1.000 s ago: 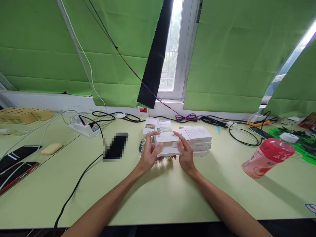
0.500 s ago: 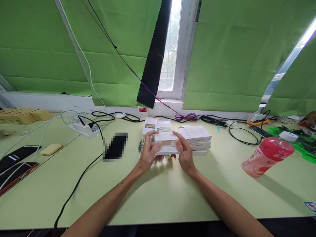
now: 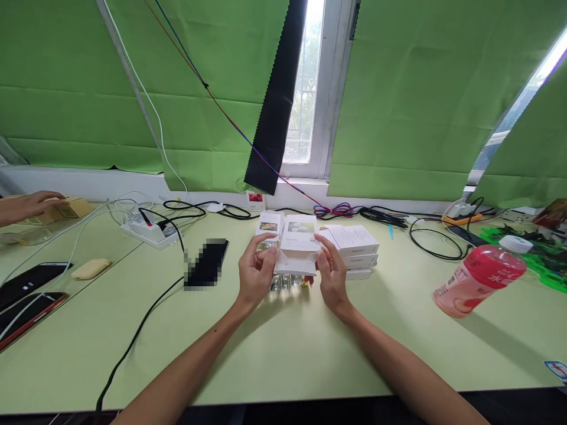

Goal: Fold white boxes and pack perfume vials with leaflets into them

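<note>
I see a small white box (image 3: 297, 251) held above the bench (image 3: 283, 348), just in front of me at its middle. Its top flap stands up and carries a small picture and a line of print I cannot read. My left hand (image 3: 254, 274) pinches the box's left side, thumb in front and fingers behind, so that grip is clamped on the box. My right hand (image 3: 331, 273) does the same on the right side, fingertips on the flap's edge, also clamped on it. Under the box, small clear vials (image 3: 286, 282) with gold caps lie on the bench between my wrists.

Just right of the box, touching my right hand's far side, sits a stack of 3 white boxes (image 3: 354, 251). Behind it a leaflet (image 3: 269, 224) lies flat. To the left, a dark phone (image 3: 208, 262) lies near my left hand, and a black cable (image 3: 137, 336) runs from it toward the near edge. A pink bottle (image 3: 481, 280) stands tilted well apart on the right. The bench between my forearms and the near edge is bare, giving open room. At the far left another person's hand (image 3: 26, 205) rests on a cardboard box (image 3: 66, 208), well apart from mine, beside a power strip (image 3: 148, 229).
</note>
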The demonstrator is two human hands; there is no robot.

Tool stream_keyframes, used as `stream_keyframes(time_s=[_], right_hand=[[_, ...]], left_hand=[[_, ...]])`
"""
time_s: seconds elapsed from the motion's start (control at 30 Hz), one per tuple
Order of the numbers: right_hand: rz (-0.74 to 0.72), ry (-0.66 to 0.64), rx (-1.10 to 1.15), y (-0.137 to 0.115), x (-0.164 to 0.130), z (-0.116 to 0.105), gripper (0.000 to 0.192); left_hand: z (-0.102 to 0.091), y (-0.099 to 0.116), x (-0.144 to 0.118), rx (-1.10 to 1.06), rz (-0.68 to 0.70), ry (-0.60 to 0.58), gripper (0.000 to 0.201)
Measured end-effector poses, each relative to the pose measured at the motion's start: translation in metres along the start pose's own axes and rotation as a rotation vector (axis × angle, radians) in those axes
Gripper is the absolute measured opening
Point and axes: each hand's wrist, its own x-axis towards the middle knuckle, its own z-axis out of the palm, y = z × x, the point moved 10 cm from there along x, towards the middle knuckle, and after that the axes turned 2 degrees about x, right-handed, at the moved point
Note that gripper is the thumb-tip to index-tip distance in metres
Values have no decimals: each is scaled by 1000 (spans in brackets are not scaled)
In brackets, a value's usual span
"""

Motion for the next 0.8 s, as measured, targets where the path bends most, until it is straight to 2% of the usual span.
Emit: stream_keyframes(time_s=[0.1, 0.17, 0.27, 0.33, 0.57, 0.8], right_hand=[[-28, 13, -13, -2, 0, -1, 36], [-34, 11, -11, -3, 0, -1, 36], [-45, -13, -13, -3, -2, 2, 39], [-64, -27, -23, -4, -3, 4, 40], [-174, -50, -97, -10, -6, 9, 47], [-275, -61, -215, -17, -10, 13, 47]], left_hand=[[-13, 21, -4, 144, 228, 135, 16], [-14, 40, -12, 279, 422, 201, 8], [-1, 65, -29, 481, 682, 201, 15], [10, 71, -36, 572, 769, 167, 23], [18, 68, -38, 661, 779, 169, 29], [26, 60, -37, 649, 745, 69, 25]])
